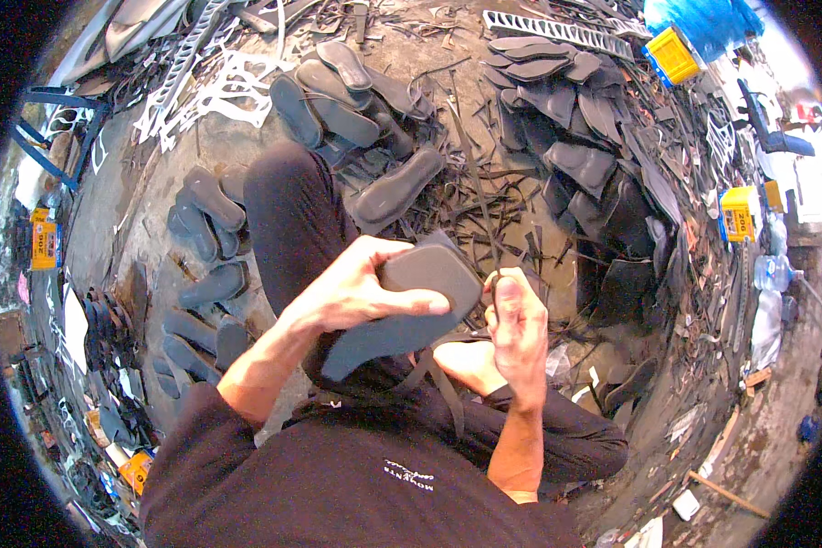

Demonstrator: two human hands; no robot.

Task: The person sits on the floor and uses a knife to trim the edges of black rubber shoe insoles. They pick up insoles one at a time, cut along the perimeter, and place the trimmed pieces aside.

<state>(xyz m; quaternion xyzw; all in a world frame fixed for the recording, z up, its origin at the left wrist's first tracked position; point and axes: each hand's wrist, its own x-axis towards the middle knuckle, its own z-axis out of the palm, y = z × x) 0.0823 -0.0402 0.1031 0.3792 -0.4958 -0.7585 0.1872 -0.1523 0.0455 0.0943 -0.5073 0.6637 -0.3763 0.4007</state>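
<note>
My left hand grips a dark grey shoe sole above my lap, with the thumb lying across its face. The sole is tilted, and its rounded end points toward my right hand. Closed at the sole's right edge, my right hand pinches something thin and dark that I cannot make out. Below the sole, a dark strip hangs over my folded leg. Just beyond my knee lies a single grey sole on the floor.
Loose grey soles are heaped ahead, with more soles on the left. A pile of black sheet pieces stands at the right. Thin offcuts litter the floor. Yellow boxes and a plastic bottle are farther right.
</note>
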